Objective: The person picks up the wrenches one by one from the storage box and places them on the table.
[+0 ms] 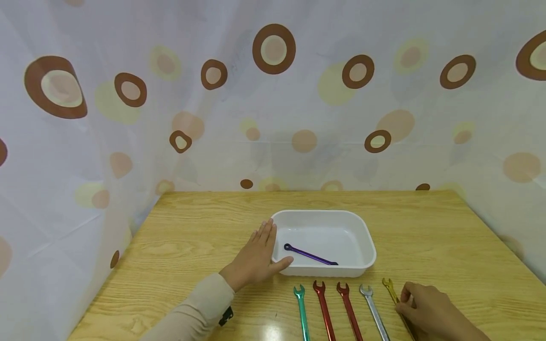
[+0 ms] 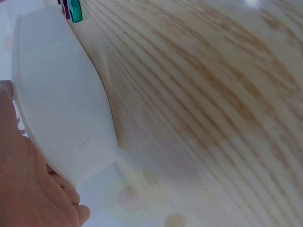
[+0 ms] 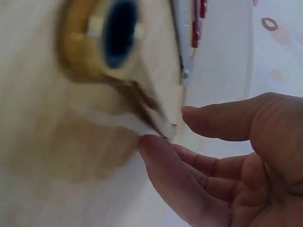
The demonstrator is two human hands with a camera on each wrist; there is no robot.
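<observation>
In the head view my left hand [image 1: 256, 258] rests against the left end of a white plastic tray [image 1: 370, 253], fingers straight along its rim and thumb over the front corner. The left wrist view shows the hand at the tray's outer wall [image 2: 66, 94]. A purple combination wrench [image 1: 311, 256] lies inside the tray. My right hand [image 1: 431, 308] is at a gold combination wrench [image 1: 390, 288], the rightmost in a row. In the right wrist view, its thumb and index finger stand apart on either side of the gold wrench [image 3: 149, 106], whose ring end is blurred near the camera.
Left of the gold wrench lie a silver wrench [image 1: 374, 310], two red wrenches [image 1: 324, 310] [image 1: 350, 310] and a green wrench [image 1: 302, 310], in front of the tray. A wooden table [image 1: 204, 222] bears everything. A patterned curtain [image 1: 273, 104] hangs behind and at both sides.
</observation>
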